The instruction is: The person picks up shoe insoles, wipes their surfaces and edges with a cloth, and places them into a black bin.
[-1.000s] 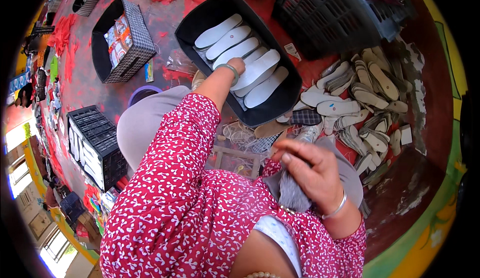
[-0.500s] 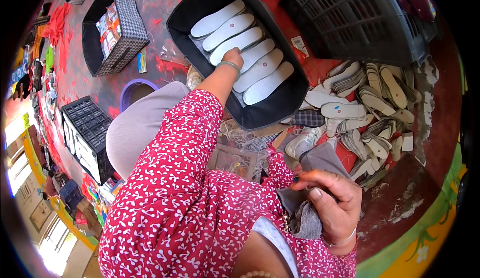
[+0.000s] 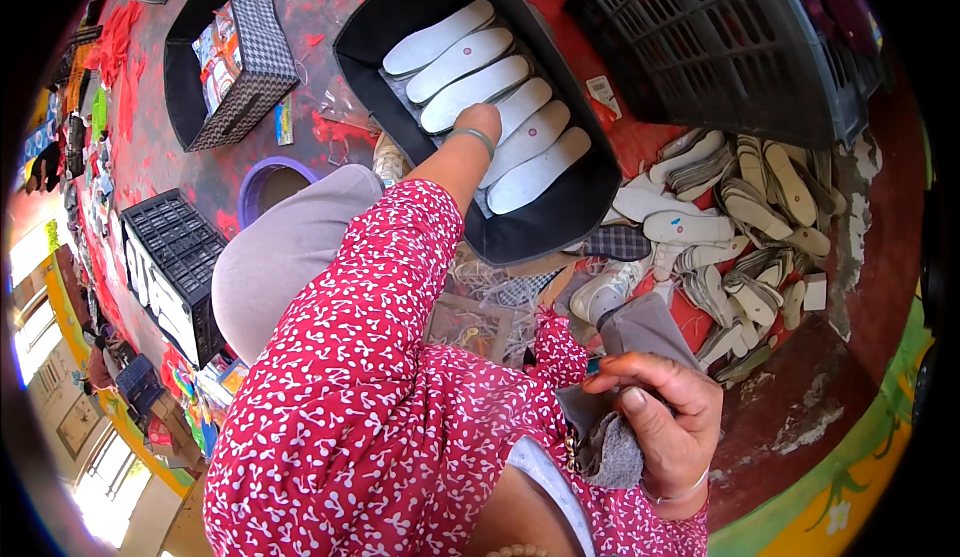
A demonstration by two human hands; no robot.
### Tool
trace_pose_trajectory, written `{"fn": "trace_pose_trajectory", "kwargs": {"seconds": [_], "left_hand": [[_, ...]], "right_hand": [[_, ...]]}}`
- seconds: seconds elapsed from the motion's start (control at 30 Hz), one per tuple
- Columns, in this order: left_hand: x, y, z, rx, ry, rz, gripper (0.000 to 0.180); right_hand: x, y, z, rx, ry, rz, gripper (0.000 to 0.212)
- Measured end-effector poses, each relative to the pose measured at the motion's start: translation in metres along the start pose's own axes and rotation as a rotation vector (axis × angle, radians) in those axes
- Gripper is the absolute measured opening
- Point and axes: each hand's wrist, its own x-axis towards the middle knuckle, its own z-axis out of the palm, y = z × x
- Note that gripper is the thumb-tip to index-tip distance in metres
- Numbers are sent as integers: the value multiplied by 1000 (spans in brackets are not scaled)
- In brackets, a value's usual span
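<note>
Inside a black fabric bin [image 3: 400,117], several pale grey insoles [image 3: 466,64] lie side by side in a slanting row. My left hand [image 3: 478,127], with a green bangle at the wrist, reaches down onto the middle of that row. Its fingers point away and are hidden, so a grip does not show. My right hand [image 3: 668,412] is closed near my chest, thumb and fingers drawn together in a pinch. A tiny teal spot shows by its fingertips, too small to name. Grey cloth [image 3: 612,452] hangs just beneath the right hand.
Loose insoles and bundled stacks [image 3: 735,282] pile up at the right, below a large dark plastic crate [image 3: 720,47]. Left stand a checked bin [image 3: 255,47] with packets, a purple-rimmed tub [image 3: 262,172] and a black crate [image 3: 175,267]. My bent knee [image 3: 290,257] lies between.
My left hand has shifted slightly to the right across the insole row, and its fingers have dropped from sight. My right hand stays closed in nearly the same place.
</note>
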Motion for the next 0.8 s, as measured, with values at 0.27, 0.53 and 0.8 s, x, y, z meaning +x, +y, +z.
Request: {"fn": "trace_pose_trajectory", "kwargs": {"seconds": [0.27, 0.53, 0.8], "left_hand": [[-6, 4, -4, 1, 226, 89, 24], [-28, 27, 24, -2, -53, -9, 23], [-27, 30, 18, 8, -134, -1, 23]], "right_hand": [[0, 2, 1, -1, 1, -22, 21], [-1, 0, 5, -14, 11, 9, 22], [3, -3, 10, 63, 54, 86, 21]]}}
